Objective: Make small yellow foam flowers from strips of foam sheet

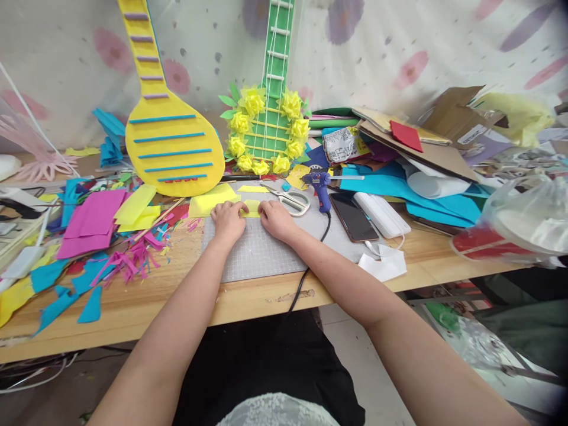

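Over the grey cutting mat [248, 260], a small piece of yellow paper [252, 208] stretches between my two hands. My left hand [228, 221] pinches its left end with curled fingers. The right end is under the bent fingers of my right hand [276, 219]. A larger yellow sheet [213, 201] lies just beyond my left hand, and a narrow yellow strip [252, 189] lies behind the piece. White-handled scissors [298, 202] rest beside my right hand. To their right is a blue hot glue gun [320, 188] with a clear stick in its back.
A yellow paper guitar shape [177, 142] and a green one with yellow flowers [275, 127] stand against the curtain. Coloured scraps [91, 222] cover the left. A phone [352, 216], a white power bank [382, 214] and a bagged tub [510, 231] sit right. The glue gun's cord [298, 293] crosses the front edge.
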The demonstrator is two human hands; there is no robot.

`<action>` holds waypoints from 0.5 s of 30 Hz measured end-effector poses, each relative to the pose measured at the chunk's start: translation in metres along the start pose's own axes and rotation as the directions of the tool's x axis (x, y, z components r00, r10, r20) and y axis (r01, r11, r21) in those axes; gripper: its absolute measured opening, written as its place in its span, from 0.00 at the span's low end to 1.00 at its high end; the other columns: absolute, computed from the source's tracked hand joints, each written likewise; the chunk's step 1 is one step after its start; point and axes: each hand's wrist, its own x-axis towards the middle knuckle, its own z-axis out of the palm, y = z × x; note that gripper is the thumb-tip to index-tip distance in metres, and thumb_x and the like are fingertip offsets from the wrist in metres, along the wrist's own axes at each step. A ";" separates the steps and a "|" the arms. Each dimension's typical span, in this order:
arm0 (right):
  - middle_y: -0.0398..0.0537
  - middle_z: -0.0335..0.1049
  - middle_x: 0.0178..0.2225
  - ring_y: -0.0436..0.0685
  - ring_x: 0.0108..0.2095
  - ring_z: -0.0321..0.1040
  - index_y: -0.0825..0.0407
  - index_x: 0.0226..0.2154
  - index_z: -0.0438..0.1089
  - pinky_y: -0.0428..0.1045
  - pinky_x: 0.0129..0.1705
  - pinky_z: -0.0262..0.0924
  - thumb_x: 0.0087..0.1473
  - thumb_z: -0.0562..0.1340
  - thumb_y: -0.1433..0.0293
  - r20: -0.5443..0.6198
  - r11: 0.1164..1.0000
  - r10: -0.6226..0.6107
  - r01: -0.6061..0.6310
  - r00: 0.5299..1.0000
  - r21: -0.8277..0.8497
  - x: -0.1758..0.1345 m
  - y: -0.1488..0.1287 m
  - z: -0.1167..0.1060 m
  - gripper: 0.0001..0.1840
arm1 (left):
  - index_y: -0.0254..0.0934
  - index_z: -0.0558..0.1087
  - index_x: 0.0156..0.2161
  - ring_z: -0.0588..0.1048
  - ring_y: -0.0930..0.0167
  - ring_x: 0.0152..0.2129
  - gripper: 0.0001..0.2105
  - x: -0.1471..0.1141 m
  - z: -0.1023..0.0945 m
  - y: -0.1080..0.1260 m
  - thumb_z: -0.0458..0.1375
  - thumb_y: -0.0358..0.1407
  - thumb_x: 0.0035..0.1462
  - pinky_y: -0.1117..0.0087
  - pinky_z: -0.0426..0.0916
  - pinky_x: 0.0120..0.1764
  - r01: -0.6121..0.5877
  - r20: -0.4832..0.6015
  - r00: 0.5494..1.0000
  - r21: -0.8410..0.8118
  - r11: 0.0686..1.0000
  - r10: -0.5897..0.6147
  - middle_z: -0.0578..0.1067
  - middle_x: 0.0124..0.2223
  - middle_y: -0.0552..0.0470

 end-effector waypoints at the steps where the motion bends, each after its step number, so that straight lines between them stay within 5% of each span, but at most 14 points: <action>1: 0.55 0.67 0.39 0.58 0.41 0.61 0.55 0.41 0.66 0.52 0.45 0.54 0.54 0.50 0.76 0.002 1.000 -0.004 0.004 1.000 0.002 0.000 0.000 0.000 0.14 | 0.45 0.74 0.35 0.65 0.61 0.44 0.15 0.000 0.000 0.000 0.49 0.26 0.49 0.58 0.54 0.48 -0.001 -0.002 1.000 -0.005 1.000 0.001 0.71 0.40 0.47; 10: 0.54 0.67 0.39 0.58 0.42 0.60 0.55 0.40 0.63 0.52 0.46 0.53 0.53 0.49 0.77 -0.057 0.998 0.001 0.003 0.998 0.067 0.001 0.003 0.007 0.13 | 0.44 0.67 0.37 0.65 0.63 0.44 0.13 0.002 -0.005 -0.003 0.51 0.26 0.47 0.61 0.56 0.48 0.049 -0.164 0.983 -0.175 0.983 -0.078 0.73 0.43 0.52; 15: 0.55 0.65 0.41 0.58 0.42 0.60 0.55 0.41 0.61 0.52 0.45 0.54 0.51 0.52 0.75 -0.084 0.992 0.049 -0.039 0.995 0.120 0.000 0.001 0.006 0.13 | 0.44 0.66 0.44 0.64 0.60 0.49 0.15 0.007 0.000 0.000 0.56 0.37 0.48 0.58 0.53 0.52 -0.012 -0.114 0.993 -0.184 0.983 -0.009 0.73 0.47 0.50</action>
